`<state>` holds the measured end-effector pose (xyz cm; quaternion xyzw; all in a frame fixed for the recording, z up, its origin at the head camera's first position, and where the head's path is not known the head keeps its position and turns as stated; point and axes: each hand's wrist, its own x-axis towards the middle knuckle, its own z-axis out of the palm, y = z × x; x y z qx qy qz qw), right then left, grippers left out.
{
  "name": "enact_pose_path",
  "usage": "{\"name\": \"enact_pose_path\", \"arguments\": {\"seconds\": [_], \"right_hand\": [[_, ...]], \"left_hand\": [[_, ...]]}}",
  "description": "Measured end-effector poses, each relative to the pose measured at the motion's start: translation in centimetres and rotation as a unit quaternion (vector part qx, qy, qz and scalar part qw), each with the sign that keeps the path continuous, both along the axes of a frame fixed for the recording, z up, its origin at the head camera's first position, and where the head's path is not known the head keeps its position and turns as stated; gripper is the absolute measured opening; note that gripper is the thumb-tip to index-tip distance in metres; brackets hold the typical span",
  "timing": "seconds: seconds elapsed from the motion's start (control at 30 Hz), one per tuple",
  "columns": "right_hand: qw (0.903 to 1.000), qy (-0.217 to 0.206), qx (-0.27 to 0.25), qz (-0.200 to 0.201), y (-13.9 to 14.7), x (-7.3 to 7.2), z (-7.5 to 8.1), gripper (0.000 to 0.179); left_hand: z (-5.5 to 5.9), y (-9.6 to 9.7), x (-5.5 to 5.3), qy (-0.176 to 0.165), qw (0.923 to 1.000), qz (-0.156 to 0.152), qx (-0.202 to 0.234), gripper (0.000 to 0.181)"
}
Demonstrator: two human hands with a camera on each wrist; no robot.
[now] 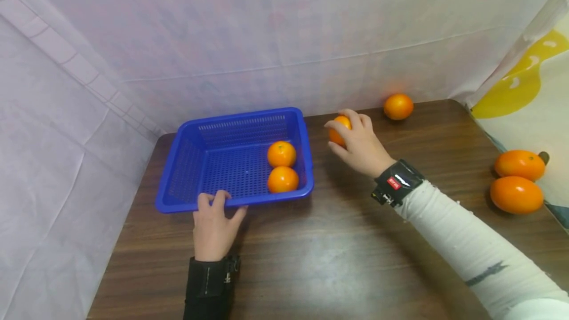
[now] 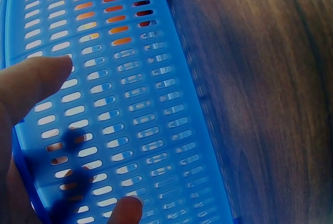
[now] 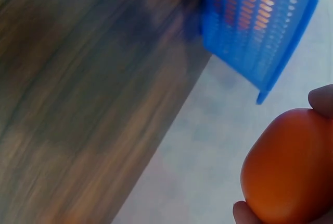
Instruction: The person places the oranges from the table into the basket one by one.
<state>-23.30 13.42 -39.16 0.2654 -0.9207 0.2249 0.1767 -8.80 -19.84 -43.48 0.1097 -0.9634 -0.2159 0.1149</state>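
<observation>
My left hand (image 1: 214, 231) grips the near rim of a blue plastic basket (image 1: 262, 200), with fingers over the edge and thumb low outside. In the left wrist view its fingertips lie against the slotted basket wall (image 2: 202, 135). Two oranges, a rear one (image 1: 281, 154) and a front one (image 1: 283, 180), sit inside at the basket's right end. To the right of the basket, my right hand (image 1: 362, 144) holds another orange (image 1: 337, 133) between thumb and fingers. The right wrist view shows this orange (image 3: 286, 166) off the table, apart from the basket (image 3: 229, 52); its far side is hidden.
One orange (image 1: 398, 106) lies at the table's back edge, beside the cloth wall (image 1: 311, 28). Two more, one behind (image 1: 519, 165) and one in front (image 1: 516, 195), lie near the right edge. Brown wood-grain table (image 1: 311, 260) extends in front of the basket.
</observation>
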Motion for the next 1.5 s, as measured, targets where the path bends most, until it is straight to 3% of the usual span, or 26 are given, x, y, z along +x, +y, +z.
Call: {"name": "enact_pose_path", "arguments": {"seconds": [0.37,0.87,1.2,1.5], "right_hand": [[0.9998,-0.002,0.0,0.021,-2.2,1.0,1.6,0.036],[0.9985,0.004,-0.012,0.054,-4.9,1.2,2.7,0.038],[0.9966,-0.018,0.004,0.081,-8.0,2.1,3.8,0.036],[0.9942,-0.042,0.028,0.094,-9.3,2.7,4.3,0.037]], "left_hand": [[-0.1,-0.1,0.0,-0.001,1.0,0.0,-0.001,0.043],[-0.2,0.0,0.0,0.003,1.0,-0.002,0.001,0.042],[-0.2,-0.1,0.1,-0.012,0.9999,0.004,0.007,0.042],[-0.3,-0.3,0.0,0.003,1.0,-0.005,0.007,0.043]]}}
